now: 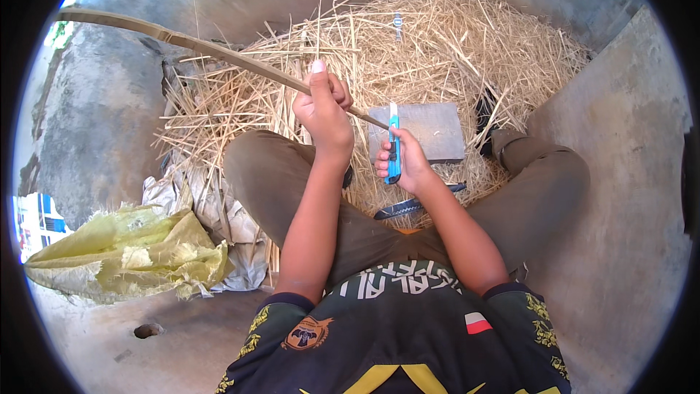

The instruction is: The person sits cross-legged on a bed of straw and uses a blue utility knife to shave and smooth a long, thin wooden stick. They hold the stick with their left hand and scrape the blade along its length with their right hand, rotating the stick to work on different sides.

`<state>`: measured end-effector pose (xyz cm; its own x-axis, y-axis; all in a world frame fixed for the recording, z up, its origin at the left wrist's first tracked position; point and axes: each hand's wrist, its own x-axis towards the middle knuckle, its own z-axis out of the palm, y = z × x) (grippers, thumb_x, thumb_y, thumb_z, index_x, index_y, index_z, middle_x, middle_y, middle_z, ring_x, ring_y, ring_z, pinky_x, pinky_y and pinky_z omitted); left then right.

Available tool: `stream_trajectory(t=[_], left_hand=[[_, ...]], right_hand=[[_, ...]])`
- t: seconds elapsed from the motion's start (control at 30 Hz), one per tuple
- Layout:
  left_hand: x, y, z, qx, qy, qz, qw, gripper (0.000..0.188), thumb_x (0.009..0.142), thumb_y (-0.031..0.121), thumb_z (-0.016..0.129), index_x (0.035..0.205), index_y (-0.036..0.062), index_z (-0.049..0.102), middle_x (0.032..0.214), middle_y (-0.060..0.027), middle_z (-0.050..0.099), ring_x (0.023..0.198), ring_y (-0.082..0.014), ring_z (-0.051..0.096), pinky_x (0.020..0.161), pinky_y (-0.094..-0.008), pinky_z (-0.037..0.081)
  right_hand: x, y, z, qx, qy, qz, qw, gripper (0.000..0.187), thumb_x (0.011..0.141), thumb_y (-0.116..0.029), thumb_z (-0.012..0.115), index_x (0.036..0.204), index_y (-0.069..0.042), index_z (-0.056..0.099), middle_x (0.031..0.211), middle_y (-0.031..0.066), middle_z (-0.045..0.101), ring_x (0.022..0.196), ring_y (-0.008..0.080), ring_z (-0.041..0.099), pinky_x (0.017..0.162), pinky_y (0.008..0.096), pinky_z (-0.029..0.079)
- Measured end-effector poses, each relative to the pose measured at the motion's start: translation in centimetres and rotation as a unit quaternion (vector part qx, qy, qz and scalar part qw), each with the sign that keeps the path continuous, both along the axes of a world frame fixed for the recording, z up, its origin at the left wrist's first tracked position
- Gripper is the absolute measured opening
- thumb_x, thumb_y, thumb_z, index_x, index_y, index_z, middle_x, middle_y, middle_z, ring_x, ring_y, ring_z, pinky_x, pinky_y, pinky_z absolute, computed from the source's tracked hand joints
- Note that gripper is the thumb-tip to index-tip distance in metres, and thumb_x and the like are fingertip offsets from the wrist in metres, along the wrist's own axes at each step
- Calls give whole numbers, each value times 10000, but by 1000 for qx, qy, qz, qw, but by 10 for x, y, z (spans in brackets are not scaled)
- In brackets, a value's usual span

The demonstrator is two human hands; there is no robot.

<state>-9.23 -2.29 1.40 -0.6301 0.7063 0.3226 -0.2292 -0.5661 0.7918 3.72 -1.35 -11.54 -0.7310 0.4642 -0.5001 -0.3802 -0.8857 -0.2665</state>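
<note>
A long, narrow bamboo strip (240, 60) runs from the upper left down to the middle. My left hand (326, 113) is closed around it near its lower end, thumb pointing up. In my right hand (408, 160) is a blue utility knife (394, 149), held upright with its blade out at the top. The strip's lower tip meets the knife, or passes just behind it; I cannot tell if they touch. Just beyond the knife, a flat grey block (434, 131) lies on the shavings. A dark curved blade (401, 209) rests between my legs, partly hidden by my right forearm.
A large heap of bamboo shavings (467, 44) spreads in front of me. At the left lie a torn yellow-green sack (138, 255) and crumpled pale sheeting (240, 211). A grey wall (620, 117) rises at the right. My bent legs frame the work area.
</note>
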Motion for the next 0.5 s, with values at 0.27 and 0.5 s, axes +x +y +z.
stream_trajectory(t=[0.27, 0.5], left_hand=[[2, -2, -4, 6, 23, -17, 1000, 458, 1043, 246, 488, 628, 106, 356, 533, 36, 309, 463, -56, 270, 441, -250, 216], [9, -3, 1, -14, 33, 2, 999, 480, 1033, 232, 478, 613, 145, 262, 524, 45, 246, 443, -70, 244, 437, -271, 185]], right_hand=[[14, 10, -11, 62, 53, -23, 996, 516, 984, -597, 418, 745, -142, 454, 496, -35, 335, 341, 100, 284, 331, 252, 240], [4, 1, 8, 255, -157, -105, 948, 354, 1009, -441, 487, 906, -104, 519, 558, -20, 413, 385, 90, 381, 356, 246, 312]])
